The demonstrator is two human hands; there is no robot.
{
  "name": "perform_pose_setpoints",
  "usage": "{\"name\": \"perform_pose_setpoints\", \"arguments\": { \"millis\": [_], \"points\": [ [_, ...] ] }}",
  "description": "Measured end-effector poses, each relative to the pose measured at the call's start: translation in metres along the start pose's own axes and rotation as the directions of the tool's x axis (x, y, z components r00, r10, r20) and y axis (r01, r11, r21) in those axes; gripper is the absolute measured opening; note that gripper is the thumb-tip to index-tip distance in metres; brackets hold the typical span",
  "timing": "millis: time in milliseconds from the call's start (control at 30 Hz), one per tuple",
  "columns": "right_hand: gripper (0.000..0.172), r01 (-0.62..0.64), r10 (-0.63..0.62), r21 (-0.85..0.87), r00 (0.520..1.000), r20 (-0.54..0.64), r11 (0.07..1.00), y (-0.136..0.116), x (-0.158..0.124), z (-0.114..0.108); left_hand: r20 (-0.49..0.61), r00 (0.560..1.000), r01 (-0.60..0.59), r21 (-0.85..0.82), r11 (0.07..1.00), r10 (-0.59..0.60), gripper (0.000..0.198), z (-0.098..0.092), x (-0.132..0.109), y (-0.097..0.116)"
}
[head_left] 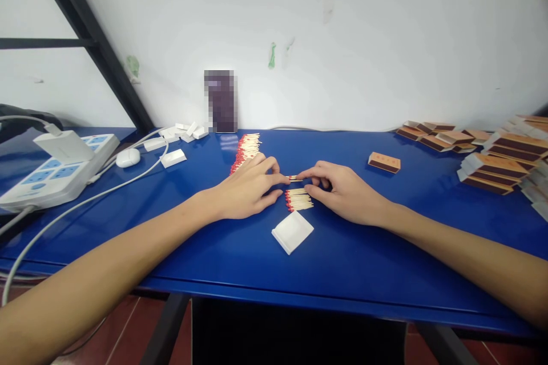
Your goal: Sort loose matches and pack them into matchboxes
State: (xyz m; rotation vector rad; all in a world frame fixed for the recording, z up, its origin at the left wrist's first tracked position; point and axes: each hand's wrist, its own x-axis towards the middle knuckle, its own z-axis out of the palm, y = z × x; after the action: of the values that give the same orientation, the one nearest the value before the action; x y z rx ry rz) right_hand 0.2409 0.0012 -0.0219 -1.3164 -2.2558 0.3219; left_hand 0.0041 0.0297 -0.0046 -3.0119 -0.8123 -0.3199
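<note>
Matches [293,178]: a few sticks held between the fingertips of both hands, just off the worktop [385,251].

Left hand [246,191]: palm down, thumb and forefinger pinching one end of the sticks, other fingers loosely curled.

Right hand [342,191]: forefinger and thumb tips closed on the other end, remaining fingers tucked under.

Small bundle [298,199]: lies on the worktop directly beneath both sets of fingertips, red heads toward the left hand.

White tray [293,231]: looks empty; sits just nearer the body than the bundle, between the two wrists.

Long match pile [246,151]: just beyond the left hand's knuckles.

Single box sleeve [384,162]: beyond the right hand, apart from it. Box stacks [492,171] are well out past it.

Judgement: the step in hand reads as evening up a few sticks to join the bundle. A next move calls for a light pinch and keeping all the heads on one side, so the sticks do not fan out.
</note>
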Motion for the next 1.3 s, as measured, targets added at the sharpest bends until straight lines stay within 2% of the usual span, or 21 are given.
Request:
{"name": "perform_pose_setpoints", "arguments": {
  "millis": [467,667,733,867,1000,1300],
  "points": [
    [0.032,-0.033,0.03,0.078,0.998,0.048,0.996,0.0008,0.0007,0.0003,-0.017,1.0,-0.023,0.033,0.999,0.023,0.039,0.0013,-0.0011,-0.0007],
    [0.029,-0.081,0.058,0.214,0.992,0.111,0.973,-0.0021,0.0,-0.0035,-0.029,0.999,-0.027,0.057,0.998,0.028,0.034,0.0007,-0.0009,-0.0003],
    [0.029,-0.103,0.084,0.233,0.992,0.09,0.967,-0.0018,0.0002,-0.0039,-0.035,0.999,-0.023,0.066,0.998,0.025,0.035,0.0004,-0.001,0.0001],
    [0.033,-0.126,0.128,0.126,0.992,-0.007,0.984,0.0,0.0011,-0.0023,-0.045,0.998,0.045,0.115,0.992,-0.04,0.039,0.0,-0.0012,0.0003],
    [0.033,-0.091,0.091,0.014,0.996,-0.007,0.996,0.0007,0.0015,-0.0007,-0.039,0.998,0.047,0.134,0.99,-0.042,0.038,0.0,-0.001,0.0006],
    [0.03,-0.056,0.056,0.002,0.998,-0.021,0.998,-0.0004,-0.0004,-0.001,-0.033,0.999,0.017,0.139,0.99,-0.012,0.037,0.0002,-0.0018,0.0003]
  ]
}}
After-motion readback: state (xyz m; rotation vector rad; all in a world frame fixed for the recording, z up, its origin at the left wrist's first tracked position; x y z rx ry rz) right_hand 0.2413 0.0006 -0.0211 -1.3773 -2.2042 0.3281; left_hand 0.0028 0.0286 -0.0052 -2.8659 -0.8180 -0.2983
